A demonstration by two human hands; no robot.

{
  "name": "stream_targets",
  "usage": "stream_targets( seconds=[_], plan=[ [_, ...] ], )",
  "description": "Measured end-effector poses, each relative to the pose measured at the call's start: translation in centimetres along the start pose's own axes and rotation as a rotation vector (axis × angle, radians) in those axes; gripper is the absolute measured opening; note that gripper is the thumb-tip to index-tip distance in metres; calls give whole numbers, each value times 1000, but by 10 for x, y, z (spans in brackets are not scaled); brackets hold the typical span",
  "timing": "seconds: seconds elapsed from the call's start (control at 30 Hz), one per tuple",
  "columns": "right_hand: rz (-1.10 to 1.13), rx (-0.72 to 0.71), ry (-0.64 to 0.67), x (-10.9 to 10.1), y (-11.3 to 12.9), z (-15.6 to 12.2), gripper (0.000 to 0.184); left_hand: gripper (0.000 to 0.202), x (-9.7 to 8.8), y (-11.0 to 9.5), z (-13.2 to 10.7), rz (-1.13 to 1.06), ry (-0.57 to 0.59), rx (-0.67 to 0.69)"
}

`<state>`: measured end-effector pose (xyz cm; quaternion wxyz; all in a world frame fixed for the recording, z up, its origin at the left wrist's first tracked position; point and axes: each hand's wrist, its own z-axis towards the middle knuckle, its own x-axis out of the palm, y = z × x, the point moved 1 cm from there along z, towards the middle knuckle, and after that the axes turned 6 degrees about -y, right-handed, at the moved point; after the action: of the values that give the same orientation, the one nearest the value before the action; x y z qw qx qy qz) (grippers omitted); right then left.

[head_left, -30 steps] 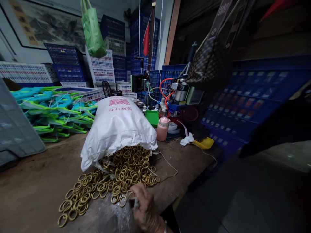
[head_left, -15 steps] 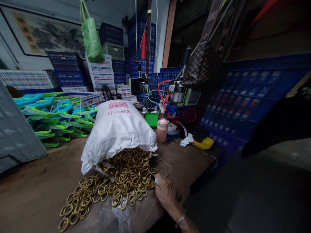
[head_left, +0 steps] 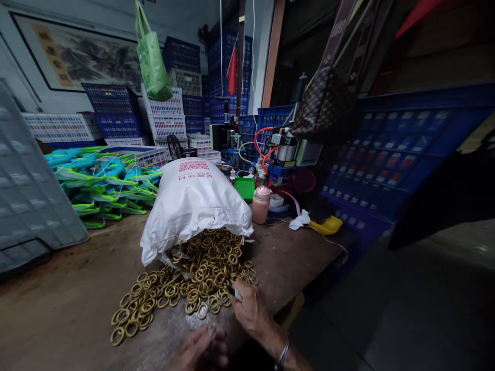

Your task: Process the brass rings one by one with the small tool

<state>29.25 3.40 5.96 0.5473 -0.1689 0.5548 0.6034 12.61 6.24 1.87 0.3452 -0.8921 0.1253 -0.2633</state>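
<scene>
I have the white woven sack (head_left: 201, 201) lying on its side on the brown table (head_left: 278, 263), its mouth turned to the near side, presumably so that the gold-coloured rings (head_left: 211, 263) can run out within my reach; its bulging far end likely keeps the mouth tipped towards me. My right hand (head_left: 251, 312), a metal bangle (head_left: 283, 354) at its wrist, is at the near right edge of the heap, fingers curled and pinching a small tool (head_left: 233, 292), dark at the tip and pale behind; I seem to hold it low in the fingers to keep the tip free. My left hand (head_left: 199, 349) is nearer, just short of the rings, and so blurred that I cannot tell whether its fingers are pinching anything. The pink bottle (head_left: 261, 206) and yellow scoop (head_left: 328, 225) stand off to the right, which I judge leaves the near side free for the rings. These are round, plain and dull brass in tone, all much alike, piled thickly under the sack's lip and thinning to a loose, overlapping trail at the near left.
</scene>
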Motion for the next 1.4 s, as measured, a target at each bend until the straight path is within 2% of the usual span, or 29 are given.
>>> stream_targets(
  seconds=[0.1, 0.2, 0.3, 0.4, 0.47, 0.57, 0.7, 0.9, 1.13, 1.2, 1.3, 1.37, 1.4],
  plan=[
    [-14, 10, -10, -7, 6, -2, 10, 29, 20, -18, 18, -66, -37, 35],
    [11, 12, -10, -10, 11, -7, 11, 29, 32, -35, 21, -104, 14, 61],
    [103, -107, 19, -3, 23, -22, 10, 31, 41, -50, 18, -131, 87, 87],
    [163, -291, 1, 17, 43, -46, 7, 33, 46, -63, 13, -147, 103, 64],
    [168, -378, -41, 30, 55, -59, 6, 33, 45, -70, 10, -169, 118, 20],
    [143, -401, -89, 34, 65, -65, 10, 23, 38, -76, 6, -232, 123, 16],
    [160, -412, -33, 18, 65, -61, 17, 11, 24, -78, -1, -293, 93, 59],
    [190, -446, 41, 6, 50, -67, 20, 13, 10, -80, -7, -406, 71, 129],
    [210, -383, 4, 11, 28, -90, 41, 14, -6, -87, -5, -449, 51, 244],
    [249, -350, 43, 11, 25, -91, 37, 14, -9, -86, -4, -451, 49, 230],
    [388, -244, 154, 10, 25, -85, 20, 13, -15, -81, -4, -474, 20, 245],
    [510, -116, 184, 7, 23, -79, 12, 11, -18, -79, -4, -482, -9, 281],
    [569, -27, 182, 6, 21, -76, 15, 10, -19, -79, -4, -478, -29, 296]
  ],
)
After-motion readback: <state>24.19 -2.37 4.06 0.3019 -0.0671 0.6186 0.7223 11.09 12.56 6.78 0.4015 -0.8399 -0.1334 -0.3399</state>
